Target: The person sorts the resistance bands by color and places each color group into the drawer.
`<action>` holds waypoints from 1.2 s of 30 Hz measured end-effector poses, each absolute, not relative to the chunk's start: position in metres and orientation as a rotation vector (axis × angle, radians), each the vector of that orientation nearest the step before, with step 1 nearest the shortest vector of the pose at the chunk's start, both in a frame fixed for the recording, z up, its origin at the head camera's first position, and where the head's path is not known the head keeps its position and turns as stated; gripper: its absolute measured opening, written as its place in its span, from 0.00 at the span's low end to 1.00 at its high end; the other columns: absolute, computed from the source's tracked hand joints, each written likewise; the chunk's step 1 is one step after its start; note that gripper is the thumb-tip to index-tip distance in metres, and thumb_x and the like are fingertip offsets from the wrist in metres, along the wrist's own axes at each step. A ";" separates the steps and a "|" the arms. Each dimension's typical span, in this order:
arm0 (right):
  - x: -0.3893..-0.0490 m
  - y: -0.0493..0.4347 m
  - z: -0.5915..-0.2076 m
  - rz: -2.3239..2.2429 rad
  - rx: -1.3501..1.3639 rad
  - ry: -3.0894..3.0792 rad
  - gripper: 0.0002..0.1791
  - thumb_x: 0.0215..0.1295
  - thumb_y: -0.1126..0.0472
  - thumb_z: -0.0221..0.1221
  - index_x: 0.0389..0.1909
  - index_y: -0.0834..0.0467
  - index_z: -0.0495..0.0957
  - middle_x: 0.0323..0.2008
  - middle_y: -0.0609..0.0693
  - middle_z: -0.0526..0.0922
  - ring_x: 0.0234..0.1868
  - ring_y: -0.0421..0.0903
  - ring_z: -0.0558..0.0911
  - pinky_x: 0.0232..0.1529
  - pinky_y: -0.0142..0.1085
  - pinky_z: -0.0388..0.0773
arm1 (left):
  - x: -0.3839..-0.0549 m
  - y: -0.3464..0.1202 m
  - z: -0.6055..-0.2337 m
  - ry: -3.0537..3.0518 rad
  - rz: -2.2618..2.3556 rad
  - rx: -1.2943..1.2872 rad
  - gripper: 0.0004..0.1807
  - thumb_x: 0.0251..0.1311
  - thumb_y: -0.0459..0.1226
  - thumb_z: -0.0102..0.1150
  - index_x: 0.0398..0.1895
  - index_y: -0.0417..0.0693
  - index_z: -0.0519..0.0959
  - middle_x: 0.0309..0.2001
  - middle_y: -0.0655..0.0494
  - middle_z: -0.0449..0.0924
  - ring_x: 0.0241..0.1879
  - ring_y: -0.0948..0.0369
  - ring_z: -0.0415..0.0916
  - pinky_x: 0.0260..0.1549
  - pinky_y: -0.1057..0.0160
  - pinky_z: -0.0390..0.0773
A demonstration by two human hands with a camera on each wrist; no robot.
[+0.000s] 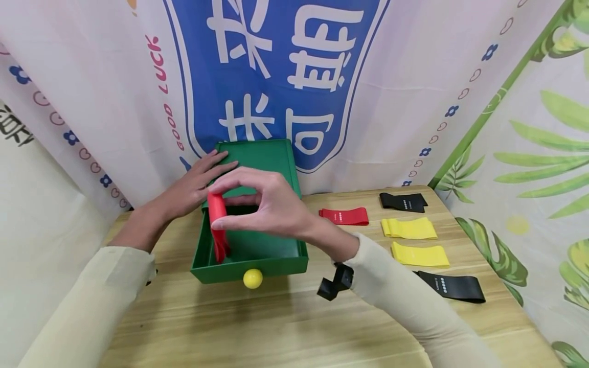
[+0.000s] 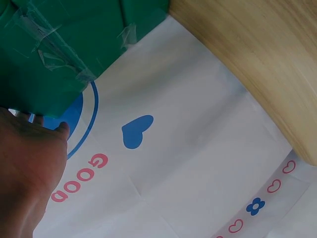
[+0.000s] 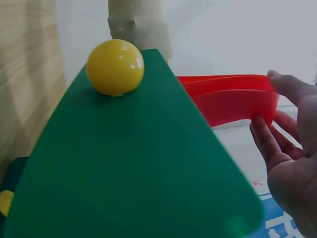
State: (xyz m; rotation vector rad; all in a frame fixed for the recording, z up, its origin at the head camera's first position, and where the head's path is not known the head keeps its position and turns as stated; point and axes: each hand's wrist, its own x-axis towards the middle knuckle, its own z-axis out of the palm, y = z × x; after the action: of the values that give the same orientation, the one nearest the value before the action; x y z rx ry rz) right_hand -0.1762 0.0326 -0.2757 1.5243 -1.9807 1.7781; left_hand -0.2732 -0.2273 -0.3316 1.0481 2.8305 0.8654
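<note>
My right hand (image 1: 276, 204) pinches a red elastic loop band (image 1: 217, 207) between thumb and fingers. The band hangs down inside the left part of a pulled-out green drawer (image 1: 280, 267), which has a round yellow knob (image 1: 252, 278) on its front. In the right wrist view the band (image 3: 233, 106) appears folded double, beyond the drawer's front. My left hand (image 1: 190, 186) rests with extended fingers on the top left edge of the green drawer box (image 1: 262, 153). Seen from the left wrist, its fingertips are partly hidden behind the box (image 2: 44, 84).
To the right on the wooden table (image 1: 221, 327) lie another red band (image 1: 345, 216), two yellow bands (image 1: 409, 228) and two black bands (image 1: 453, 287), all flat. A printed curtain (image 1: 391, 102) stands right behind the box. A second yellow knob (image 3: 6, 202) shows lower on the box.
</note>
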 end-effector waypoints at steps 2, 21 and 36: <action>-0.177 0.030 -0.279 1.786 1.532 -1.984 0.23 0.58 0.74 0.75 0.56 0.71 0.82 0.55 0.64 0.84 0.57 0.45 0.82 0.57 0.39 0.85 | -0.274 -0.227 -0.333 2.833 0.865 1.059 0.34 0.79 0.52 0.41 0.85 0.56 0.60 0.87 0.49 0.44 0.86 0.46 0.29 0.74 0.22 0.39; -0.192 0.069 -0.311 1.523 1.491 -2.318 0.23 0.59 0.66 0.78 0.55 0.65 0.84 0.55 0.56 0.85 0.56 0.43 0.83 0.56 0.34 0.84 | -0.273 -0.225 -0.329 2.862 0.818 0.943 0.33 0.79 0.50 0.46 0.84 0.59 0.61 0.87 0.50 0.43 0.86 0.46 0.30 0.76 0.25 0.40; -0.191 0.097 -0.322 1.148 1.426 -2.401 0.22 0.58 0.59 0.79 0.53 0.62 0.88 0.55 0.54 0.87 0.56 0.46 0.84 0.54 0.37 0.86 | -0.274 -0.224 -0.330 2.870 0.825 0.943 0.33 0.78 0.50 0.47 0.84 0.58 0.62 0.87 0.49 0.44 0.86 0.46 0.31 0.75 0.24 0.42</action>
State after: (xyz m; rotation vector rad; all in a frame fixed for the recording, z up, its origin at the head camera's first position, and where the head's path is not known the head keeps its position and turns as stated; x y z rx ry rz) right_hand -0.1914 0.0974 -0.3225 1.4261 -2.4012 1.1480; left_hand -0.2740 -0.2238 -0.3301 0.9428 2.8703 0.8249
